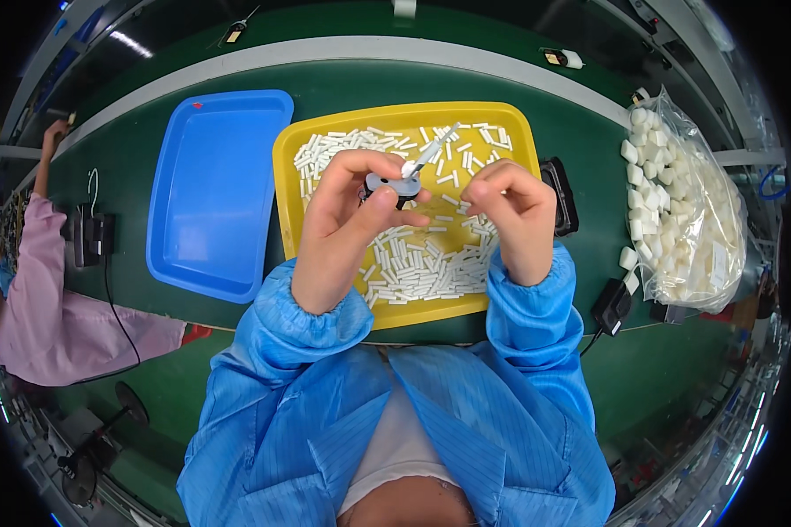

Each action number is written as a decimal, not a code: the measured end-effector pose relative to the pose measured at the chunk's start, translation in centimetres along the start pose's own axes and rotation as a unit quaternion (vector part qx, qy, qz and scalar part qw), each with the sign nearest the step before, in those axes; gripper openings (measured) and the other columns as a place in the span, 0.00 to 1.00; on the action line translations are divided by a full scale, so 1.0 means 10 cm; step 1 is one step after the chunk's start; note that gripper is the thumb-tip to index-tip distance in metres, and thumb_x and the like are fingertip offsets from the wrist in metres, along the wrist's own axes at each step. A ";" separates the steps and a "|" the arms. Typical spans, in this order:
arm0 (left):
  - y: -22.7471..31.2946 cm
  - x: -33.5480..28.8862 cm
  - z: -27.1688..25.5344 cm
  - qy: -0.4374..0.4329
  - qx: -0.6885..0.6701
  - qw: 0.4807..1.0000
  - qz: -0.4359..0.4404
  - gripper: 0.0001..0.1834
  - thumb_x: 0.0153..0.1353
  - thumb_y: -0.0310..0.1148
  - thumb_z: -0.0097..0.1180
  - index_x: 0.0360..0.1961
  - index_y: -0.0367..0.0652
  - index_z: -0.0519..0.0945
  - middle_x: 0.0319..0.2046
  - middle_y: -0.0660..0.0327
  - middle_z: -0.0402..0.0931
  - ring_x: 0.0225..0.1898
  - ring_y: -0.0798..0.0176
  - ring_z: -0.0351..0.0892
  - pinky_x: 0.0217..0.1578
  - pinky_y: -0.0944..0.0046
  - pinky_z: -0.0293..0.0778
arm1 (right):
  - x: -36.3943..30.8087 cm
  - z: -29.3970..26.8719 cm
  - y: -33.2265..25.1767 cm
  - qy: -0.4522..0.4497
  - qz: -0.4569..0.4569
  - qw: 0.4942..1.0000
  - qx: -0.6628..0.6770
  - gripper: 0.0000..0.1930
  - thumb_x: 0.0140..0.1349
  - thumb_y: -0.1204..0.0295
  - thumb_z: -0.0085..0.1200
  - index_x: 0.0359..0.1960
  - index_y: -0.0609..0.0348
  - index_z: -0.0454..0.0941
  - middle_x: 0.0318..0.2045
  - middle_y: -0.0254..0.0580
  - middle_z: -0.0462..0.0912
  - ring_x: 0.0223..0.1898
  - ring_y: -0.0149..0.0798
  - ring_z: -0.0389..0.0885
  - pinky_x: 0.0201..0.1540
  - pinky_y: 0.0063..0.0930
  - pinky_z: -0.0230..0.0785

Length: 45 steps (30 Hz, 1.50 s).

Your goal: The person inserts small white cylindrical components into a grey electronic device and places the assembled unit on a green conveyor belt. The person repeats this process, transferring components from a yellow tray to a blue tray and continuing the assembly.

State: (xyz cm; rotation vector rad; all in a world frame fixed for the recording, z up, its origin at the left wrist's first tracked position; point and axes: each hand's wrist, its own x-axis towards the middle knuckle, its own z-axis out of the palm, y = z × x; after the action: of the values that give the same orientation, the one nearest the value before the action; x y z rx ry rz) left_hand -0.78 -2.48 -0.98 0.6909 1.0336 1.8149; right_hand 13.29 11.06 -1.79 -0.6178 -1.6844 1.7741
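Over the yellow tray [283, 167], my left hand [338, 224] grips a small device with a dark body and a grey oval top [397, 186] between thumb and fingers. A slim grey-and-white pointed piece [432, 151] sticks up from it, slanting toward the far right. My right hand [520, 215] is a little to the right, apart from the device, thumb and fingertips pinched together. Whatever is in that pinch, if anything, is too small to tell. Many short white sticks [422, 268] lie loose in the tray, thickest at its near side and far left corner.
A blue tray [156, 202] stands left of the yellow one. At right, a clear bag of white foam-like plugs [699, 211] spills some onto the green table. A black case [560, 198] touches the yellow tray's right side. Devices sit on the far green strip; a co-worker's pink sleeve [48, 255] shows left.
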 end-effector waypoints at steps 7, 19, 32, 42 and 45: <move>-0.04 0.00 -0.09 0.055 0.026 0.998 -0.016 0.10 0.65 0.31 0.45 0.46 0.42 0.67 0.45 0.57 0.68 0.46 0.59 0.74 0.41 0.60 0.76 | 0.21 -0.30 -0.30 0.006 -0.014 0.967 -0.255 0.07 0.54 0.73 0.58 0.24 0.65 0.77 0.22 0.37 0.78 0.25 0.27 0.75 0.27 0.20 0.67; 0.11 0.07 -0.16 0.078 -0.011 0.997 0.011 0.08 0.65 0.29 0.46 0.44 0.40 0.68 0.41 0.58 0.68 0.45 0.61 0.74 0.40 0.62 0.76 | 0.63 -0.29 -0.47 -0.033 -0.105 0.935 -0.337 0.08 0.53 0.73 0.58 0.26 0.68 0.78 0.23 0.41 0.78 0.23 0.32 0.76 0.26 0.21 0.67; 0.12 -0.12 -0.24 0.026 -0.011 1.000 0.005 0.08 0.65 0.30 0.45 0.44 0.42 0.67 0.42 0.57 0.69 0.45 0.61 0.74 0.38 0.63 0.76 | 0.54 -0.17 -0.48 -0.042 -0.110 0.901 -0.418 0.07 0.52 0.72 0.59 0.28 0.66 0.80 0.23 0.44 0.79 0.23 0.35 0.78 0.26 0.24 0.68; 0.03 -0.24 -0.22 0.060 0.007 0.997 0.042 0.09 0.65 0.31 0.44 0.46 0.42 0.68 0.45 0.56 0.71 0.43 0.61 0.75 0.36 0.66 0.77 | 0.61 -1.83 -0.24 0.172 -0.018 0.672 -0.720 0.07 0.52 0.68 0.56 0.30 0.54 0.82 0.26 0.47 0.81 0.31 0.48 0.80 0.35 0.40 0.72; -0.01 -0.20 -0.16 0.040 0.006 0.999 0.025 0.10 0.65 0.31 0.44 0.46 0.42 0.68 0.45 0.56 0.71 0.43 0.61 0.75 0.36 0.67 0.77 | 0.52 -2.78 0.06 0.183 0.052 0.625 -0.757 0.11 0.51 0.71 0.55 0.36 0.52 0.81 0.36 0.49 0.81 0.39 0.50 0.79 0.43 0.40 0.71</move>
State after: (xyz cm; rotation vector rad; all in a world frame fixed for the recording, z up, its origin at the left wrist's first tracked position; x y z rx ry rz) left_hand -1.10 -4.81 -1.93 0.6604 1.0887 1.8957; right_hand 28.98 34.47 -4.30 -1.5769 -2.4804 -0.2664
